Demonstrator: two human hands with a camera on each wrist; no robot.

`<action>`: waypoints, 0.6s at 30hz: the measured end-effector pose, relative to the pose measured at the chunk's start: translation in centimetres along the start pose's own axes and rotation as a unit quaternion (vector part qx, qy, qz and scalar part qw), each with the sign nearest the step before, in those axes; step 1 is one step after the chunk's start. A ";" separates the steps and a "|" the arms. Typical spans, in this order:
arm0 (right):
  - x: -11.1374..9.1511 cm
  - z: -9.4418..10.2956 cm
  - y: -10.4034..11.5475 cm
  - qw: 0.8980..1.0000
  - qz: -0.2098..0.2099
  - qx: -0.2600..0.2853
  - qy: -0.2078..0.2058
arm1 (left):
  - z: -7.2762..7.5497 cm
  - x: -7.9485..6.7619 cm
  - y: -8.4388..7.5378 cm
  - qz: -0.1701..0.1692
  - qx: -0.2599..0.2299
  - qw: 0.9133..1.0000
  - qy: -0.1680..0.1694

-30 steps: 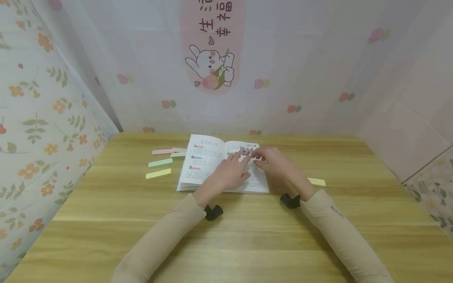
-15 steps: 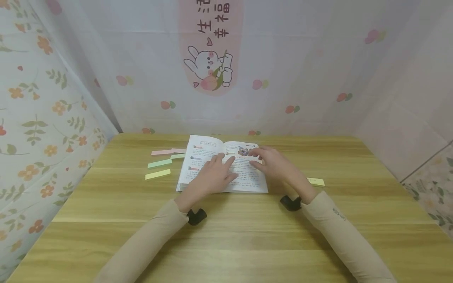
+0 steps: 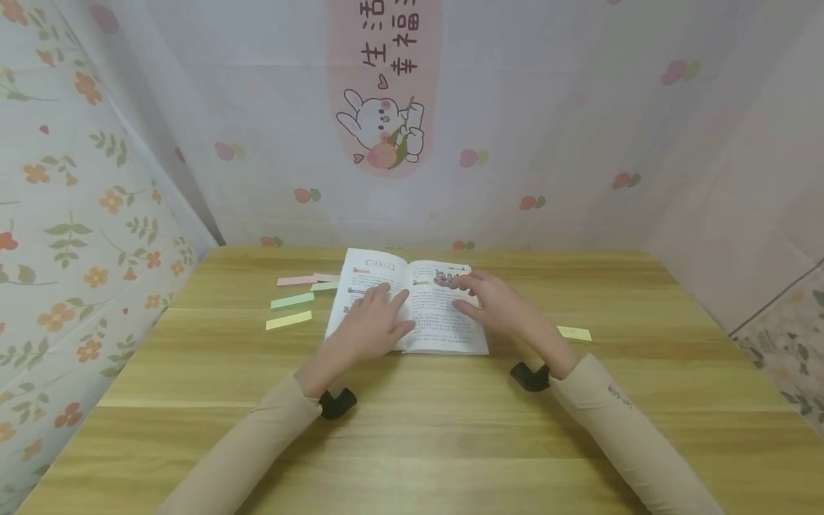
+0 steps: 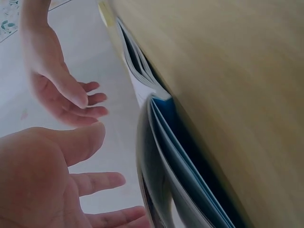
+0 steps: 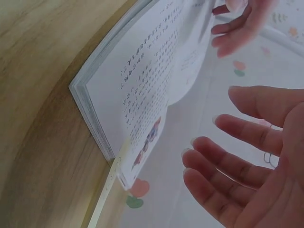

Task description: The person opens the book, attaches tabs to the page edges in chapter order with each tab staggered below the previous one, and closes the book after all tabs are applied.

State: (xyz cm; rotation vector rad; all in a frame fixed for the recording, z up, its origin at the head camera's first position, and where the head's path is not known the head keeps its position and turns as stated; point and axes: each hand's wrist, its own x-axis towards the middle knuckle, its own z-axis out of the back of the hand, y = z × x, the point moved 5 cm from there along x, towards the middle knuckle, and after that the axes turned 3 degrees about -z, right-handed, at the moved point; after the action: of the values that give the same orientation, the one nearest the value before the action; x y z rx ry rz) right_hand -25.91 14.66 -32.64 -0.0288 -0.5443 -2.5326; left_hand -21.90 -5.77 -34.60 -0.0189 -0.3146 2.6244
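Observation:
An open book (image 3: 444, 307) with printed text and a small coloured picture lies on the table. Over its left page is my left hand (image 3: 368, 325), fingers spread and holding nothing; in the left wrist view its lower fingers reach the lifted pages, though contact is unclear. My right hand (image 3: 498, 304) hovers by the right page's outer edge. The right wrist view shows its fingers (image 5: 223, 161) loosely bent, apart from the page, with nothing between them. A yellow paper strip (image 5: 104, 192) appears beside the book's edge there; whether it touches the book I cannot tell.
Left of the book lie paper strips: pink (image 3: 295, 281), green (image 3: 292, 301) and yellow (image 3: 288, 320); others tuck close to the book. Another yellow strip (image 3: 574, 333) lies to the right. The wooden table (image 3: 438, 429) backs onto a printed curtain (image 3: 515, 107).
My left hand has moved left and toward me, from the right page across to the left page. My right hand has stayed near the right edge, its fingers slightly more parted.

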 end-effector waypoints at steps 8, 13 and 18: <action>-0.5 -0.6 0.1 0.999 0.008 -0.017 0.047 | 0.3 -1.2 0.8 -0.005 0.003 1.000 -0.004; -0.8 -1.2 0.3 0.997 0.013 -0.029 0.075 | 0.1 -1.4 1.3 -0.006 0.009 1.000 -0.002; -1.2 -1.6 0.2 0.996 0.025 -0.032 0.080 | 0.0 -1.7 1.7 -0.008 0.003 1.000 -0.001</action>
State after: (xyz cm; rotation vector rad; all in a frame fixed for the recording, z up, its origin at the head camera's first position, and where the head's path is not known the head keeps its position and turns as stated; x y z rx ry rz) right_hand -24.58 14.47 -34.21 0.1342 -0.3932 -2.4751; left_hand -21.25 -8.05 -35.04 -0.0131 -0.3067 2.6101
